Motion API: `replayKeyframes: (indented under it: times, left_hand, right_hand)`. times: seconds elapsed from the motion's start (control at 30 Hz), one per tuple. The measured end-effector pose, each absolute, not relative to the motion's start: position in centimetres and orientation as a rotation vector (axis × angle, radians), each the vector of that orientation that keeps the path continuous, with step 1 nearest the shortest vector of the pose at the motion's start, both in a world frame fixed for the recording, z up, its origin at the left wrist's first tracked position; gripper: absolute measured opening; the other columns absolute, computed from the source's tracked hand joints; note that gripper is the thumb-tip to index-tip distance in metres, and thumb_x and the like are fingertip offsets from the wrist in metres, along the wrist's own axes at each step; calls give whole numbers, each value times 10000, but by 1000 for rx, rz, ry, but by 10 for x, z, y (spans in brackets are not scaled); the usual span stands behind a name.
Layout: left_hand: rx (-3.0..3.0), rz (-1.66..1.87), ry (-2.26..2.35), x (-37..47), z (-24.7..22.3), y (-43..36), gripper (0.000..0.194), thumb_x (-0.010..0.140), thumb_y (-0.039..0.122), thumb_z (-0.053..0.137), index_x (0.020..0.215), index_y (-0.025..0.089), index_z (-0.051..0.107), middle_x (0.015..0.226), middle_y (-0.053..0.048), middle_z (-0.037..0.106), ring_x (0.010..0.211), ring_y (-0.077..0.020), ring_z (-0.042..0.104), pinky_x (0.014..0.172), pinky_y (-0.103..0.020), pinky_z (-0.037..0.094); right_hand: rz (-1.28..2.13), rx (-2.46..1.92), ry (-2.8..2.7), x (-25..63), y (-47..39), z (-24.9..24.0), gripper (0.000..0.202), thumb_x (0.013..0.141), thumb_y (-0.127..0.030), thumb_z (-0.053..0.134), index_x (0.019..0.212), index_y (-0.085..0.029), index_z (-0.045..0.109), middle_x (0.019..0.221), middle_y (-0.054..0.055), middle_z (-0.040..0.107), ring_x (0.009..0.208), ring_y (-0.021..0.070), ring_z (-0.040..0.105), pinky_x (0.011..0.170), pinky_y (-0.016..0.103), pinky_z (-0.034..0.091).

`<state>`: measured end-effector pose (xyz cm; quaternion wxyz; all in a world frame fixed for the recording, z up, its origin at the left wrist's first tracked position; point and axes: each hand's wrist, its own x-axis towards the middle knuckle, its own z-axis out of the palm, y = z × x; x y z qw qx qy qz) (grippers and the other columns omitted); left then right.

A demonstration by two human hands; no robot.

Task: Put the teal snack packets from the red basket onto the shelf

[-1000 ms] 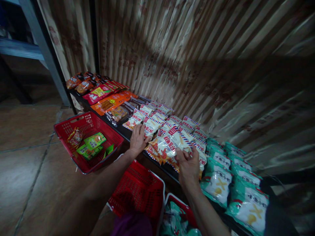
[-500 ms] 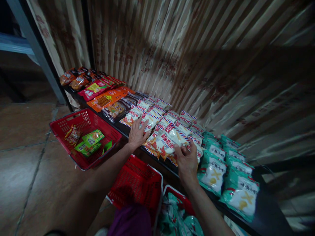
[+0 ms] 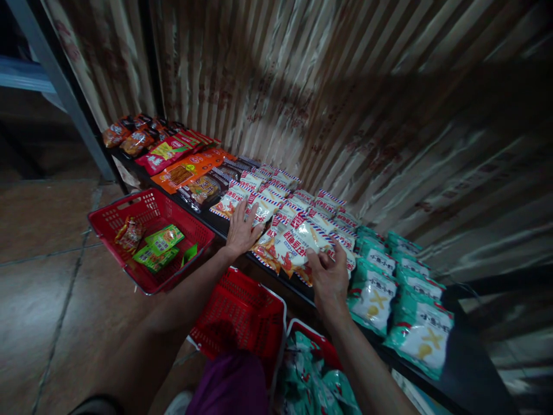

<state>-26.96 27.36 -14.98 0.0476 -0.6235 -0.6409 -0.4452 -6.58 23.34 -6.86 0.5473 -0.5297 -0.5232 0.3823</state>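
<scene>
My left hand (image 3: 242,231) lies with its fingers stretched out over the front of a white snack bag (image 3: 264,208) with a striped edge, near the left end of a batch of such bags on the shelf. To the right, my right hand (image 3: 329,276) curls its thumb and fingers about the right edge of another white snack bag (image 3: 298,245), which leans at the front of the batch. That bag's right corner is partly hidden by my fingers. Green-and-white snack bags (image 3: 374,294) stand in rows just right of this hand.
Orange snack packs (image 3: 184,173) and brown ones sit farther left on the dark shelf (image 3: 470,357). Below its front edge are a red basket (image 3: 101,222) with a few packets, a second red basket (image 3: 246,311), and one holding green bags (image 3: 306,374). A curtain (image 3: 302,75) hangs behind.
Both hands stay almost in place among the white bags. The view has shifted slightly; no bag has clearly changed position.
</scene>
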Motion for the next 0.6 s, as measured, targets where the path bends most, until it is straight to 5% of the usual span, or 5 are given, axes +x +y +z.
replayKeyframes:
  times: [0.27,0.6]
  left_hand:
    - [-2001,-1298,-1773,-271,-153,250,570,925,433,354,1443,214,266,1559,-121,91,1434,-295,65,1120,-515,173]
    - [-2076,-1148,-1633,-258,-155,232,695,822,581,494,1407,229,363,1540,-137,176,1419,-344,111,1105,-540,171]
  right_hand:
    - [858,-1263,-1207,-56,230,-63,806,645,-410,732,1354,-223,399,767,-41,570,657,110,559,665,265,482]
    - [888,-1268,-1086,-43,226,-64,712,569,-427,763,1192,-214,495,795,-19,626,694,132,599,668,287,504]
